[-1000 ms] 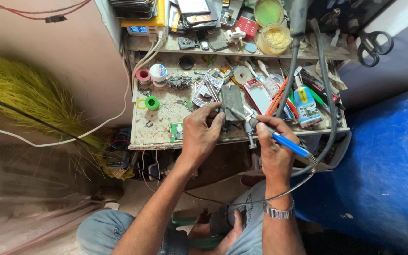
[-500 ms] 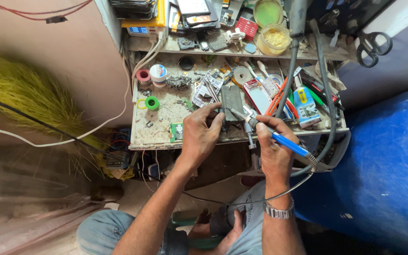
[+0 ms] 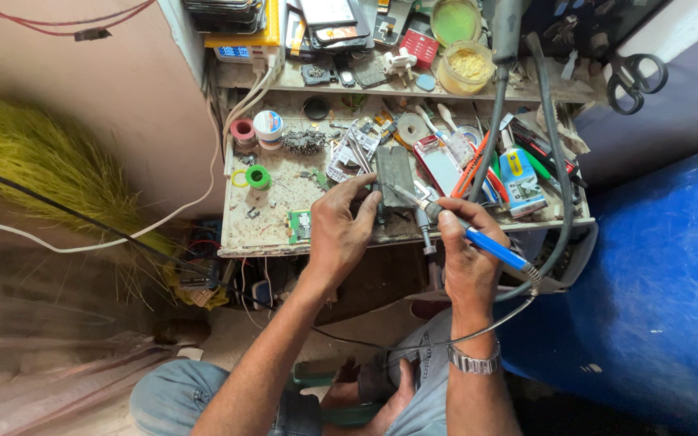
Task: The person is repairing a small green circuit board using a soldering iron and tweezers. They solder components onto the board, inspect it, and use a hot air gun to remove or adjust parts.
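My right hand (image 3: 466, 242) grips a blue-handled soldering iron (image 3: 478, 238), its metal tip angled up-left onto a dark rectangular circuit board (image 3: 395, 171) lying on the small workbench (image 3: 260, 230). My left hand (image 3: 342, 230) rests at the board's left edge, thumb and forefinger pinched at that edge; what they pinch is too small to tell. The iron's cord runs down past my right wrist, which wears a metal watch (image 3: 473, 362).
The bench is crowded: solder spools (image 3: 268, 125), a green tape roll (image 3: 258, 176), a small green board (image 3: 299, 225), a blue tool (image 3: 519, 179), grey cables (image 3: 490, 121). Upper shelf holds phones and yellow jars (image 3: 464, 69). Scissors (image 3: 636, 73) hang right. A blue barrel (image 3: 656, 282) stands right, a broom (image 3: 42, 169) left.
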